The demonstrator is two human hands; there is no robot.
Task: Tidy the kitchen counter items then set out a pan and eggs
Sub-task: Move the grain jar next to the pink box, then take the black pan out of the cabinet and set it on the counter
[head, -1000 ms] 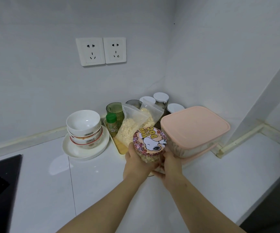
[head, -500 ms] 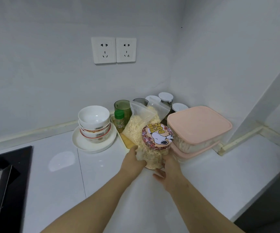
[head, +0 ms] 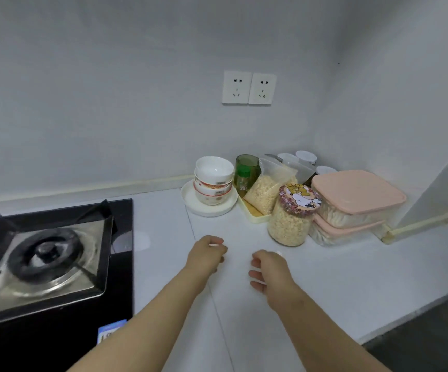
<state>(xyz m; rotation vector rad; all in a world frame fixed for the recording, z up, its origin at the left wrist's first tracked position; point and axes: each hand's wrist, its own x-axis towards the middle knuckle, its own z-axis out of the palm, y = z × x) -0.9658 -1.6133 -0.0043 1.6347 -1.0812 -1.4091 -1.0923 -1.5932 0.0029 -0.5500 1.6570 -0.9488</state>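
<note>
White counter (head: pixel 351 277), corner end: glass oat jar with cartoon-dog lid (head: pixel 292 218) now stands upright on it, just beside the yellow tray (head: pixel 255 214) and the stacked pink-lidded containers (head: pixel 357 196); half a second ago both hands gripped it. Left hand (head: pixel 206 255) and right hand (head: pixel 269 269) have drawn back, clear of the jar, fingers loosely curled, holding nothing. Judgement: jar placed, tidying likely near done; pan and eggs not in view, gas hob (head: pixel 48 253) at left.
</note>
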